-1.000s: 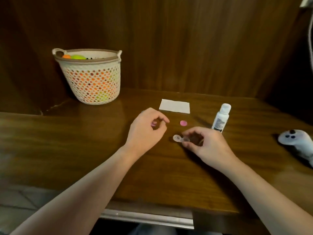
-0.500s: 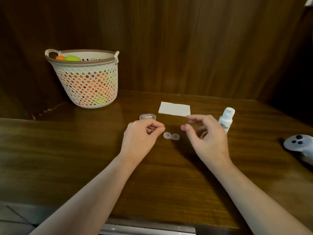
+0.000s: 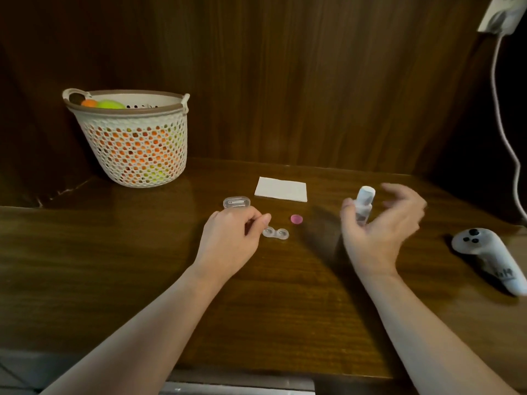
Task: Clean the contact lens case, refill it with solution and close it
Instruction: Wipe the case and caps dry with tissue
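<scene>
The clear contact lens case point(image 3: 275, 232) lies on the wooden table point(image 3: 114, 266) with both wells uncovered. One pink cap point(image 3: 296, 218) lies just behind it to the right. My left hand point(image 3: 231, 240) rests at the case's left end, thumb and forefinger pinched together; whatever is in the pinch is hidden. The white solution bottle point(image 3: 363, 205) stands upright to the right. My right hand point(image 3: 379, 232) is around it, blurred, thumb on its left side and fingers spread apart on its right.
A small clear box point(image 3: 236, 201) lies behind my left hand and a white tissue point(image 3: 281, 189) behind that. A perforated basket point(image 3: 134, 143) of coloured balls stands back left. A white controller point(image 3: 490, 258) lies at the right, a cable point(image 3: 510, 155) hanging above it.
My right hand has moved right from beside the lens case to the solution bottle, leaving the pink cap in view. My left hand stays pinched at the case.
</scene>
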{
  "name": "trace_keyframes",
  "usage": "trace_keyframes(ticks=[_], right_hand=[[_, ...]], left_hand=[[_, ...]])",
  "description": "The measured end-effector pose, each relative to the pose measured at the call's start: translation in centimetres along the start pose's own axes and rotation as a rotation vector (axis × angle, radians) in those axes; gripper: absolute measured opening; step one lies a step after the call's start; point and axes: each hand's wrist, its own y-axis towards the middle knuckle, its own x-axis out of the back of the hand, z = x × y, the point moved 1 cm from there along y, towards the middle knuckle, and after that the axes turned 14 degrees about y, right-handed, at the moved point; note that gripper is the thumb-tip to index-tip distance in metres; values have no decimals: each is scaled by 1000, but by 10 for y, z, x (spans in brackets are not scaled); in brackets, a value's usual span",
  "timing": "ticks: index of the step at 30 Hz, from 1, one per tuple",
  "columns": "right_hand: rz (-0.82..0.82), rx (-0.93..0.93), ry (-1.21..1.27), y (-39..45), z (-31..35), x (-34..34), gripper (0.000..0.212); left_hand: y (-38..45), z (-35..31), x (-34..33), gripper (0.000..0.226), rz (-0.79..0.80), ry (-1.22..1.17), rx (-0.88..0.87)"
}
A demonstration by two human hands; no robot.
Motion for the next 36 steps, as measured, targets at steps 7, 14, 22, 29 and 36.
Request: trace_keyframes(ticks=[7,14,22,29,36], right_hand=[[676,-50,12,4,34,-93,23],[1091,-256,-181,39,9,-164,37],[1075,-245,-141,45,-25,-184,9],[945,-400,-14,37,-43,-185,10],[822,-285,-1,37,-38,-187,7]], left_hand=[[2,-3,-1,36,-90,131,10],[10,5,-11,4,-159,129,33],[59,32,-26,16,-230,281,175],[85,38,-39,19,-170,302,158],[88,41,-37,20,-91,231,212]])
